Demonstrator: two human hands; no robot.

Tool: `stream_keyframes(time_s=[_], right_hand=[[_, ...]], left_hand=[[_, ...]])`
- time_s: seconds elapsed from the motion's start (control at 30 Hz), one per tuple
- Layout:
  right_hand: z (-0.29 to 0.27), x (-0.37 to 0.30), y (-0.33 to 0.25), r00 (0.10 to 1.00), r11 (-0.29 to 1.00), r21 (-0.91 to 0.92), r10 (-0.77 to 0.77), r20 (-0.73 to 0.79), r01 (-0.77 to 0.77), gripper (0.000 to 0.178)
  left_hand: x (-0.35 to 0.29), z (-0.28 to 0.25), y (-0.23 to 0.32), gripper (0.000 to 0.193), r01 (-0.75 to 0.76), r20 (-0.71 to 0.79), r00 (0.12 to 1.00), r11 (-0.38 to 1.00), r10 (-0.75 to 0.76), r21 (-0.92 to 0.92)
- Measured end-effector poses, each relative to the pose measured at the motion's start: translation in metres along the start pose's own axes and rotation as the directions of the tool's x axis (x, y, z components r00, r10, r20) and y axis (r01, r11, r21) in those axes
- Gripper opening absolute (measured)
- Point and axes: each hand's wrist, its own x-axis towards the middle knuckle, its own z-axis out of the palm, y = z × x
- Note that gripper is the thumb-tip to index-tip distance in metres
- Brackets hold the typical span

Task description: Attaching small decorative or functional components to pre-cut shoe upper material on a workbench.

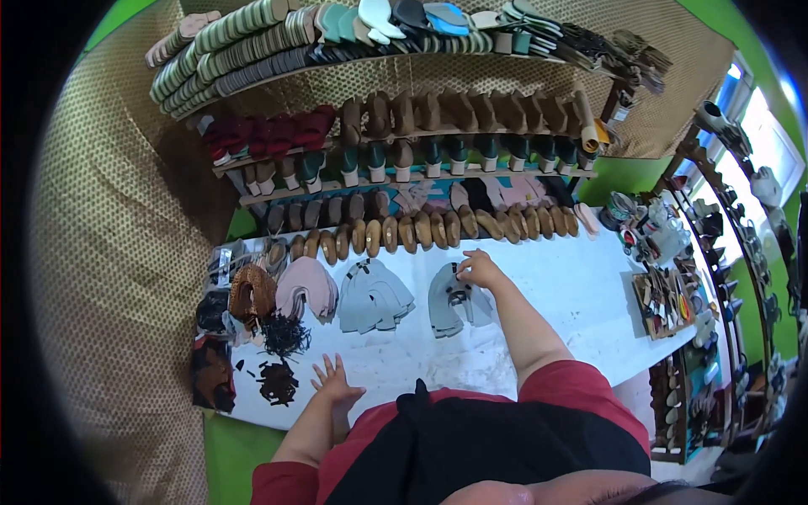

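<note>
My right hand (pixel 480 269) reaches over a small stack of grey U-shaped shoe-upper pieces (pixel 441 310), its fingers apart at the upper edge, near small black strips (pixel 458 297). Whether the fingertips touch a strip is too small to tell. Lower left, my left hand (pixel 335 385) is spread open over the white table (pixel 396 362), holding nothing. A fanned stack of grey uppers (pixel 370 296) sits between the hands' sides. Left of it are pink uppers (pixel 306 286) and brown uppers (pixel 251 295). Black strips (pixel 286 335) and dark brown strips (pixel 278 384) lie in loose heaps nearest my left hand.
Brown shoe forms (pixel 421 231) line the table's far edge. Behind them, shelves hold more forms (pixel 459 109) and stacked soles (pixel 252 42). A tool tray (pixel 663 301) sits at the right end, below assorted supplies (pixel 652 227). A shoe rack (pixel 741 252) stands beyond.
</note>
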Motion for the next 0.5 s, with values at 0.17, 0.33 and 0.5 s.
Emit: stream_keyframes(time_s=[0.17,0.33,0.5], right_hand=[[0.033,0.040,0.037,0.993,0.996,0.030,0.083,-0.081,-0.081,0.019],[0.041,0.033,-0.001,0.964,0.982,0.023,0.191,-0.185,-0.190,0.043],[0.069,0.000,-0.051,0.978,0.940,-0.326,0.032,-0.207,-0.100,0.074]], left_hand=[[0.006,-0.003,0.008,0.142,-0.013,0.018,1.000,0.998,0.012,0.064],[0.003,-0.004,0.006,0.141,0.023,0.030,0.999,0.997,-0.025,0.079],[0.002,-0.003,0.006,0.141,0.040,0.038,0.998,0.995,-0.044,0.089]])
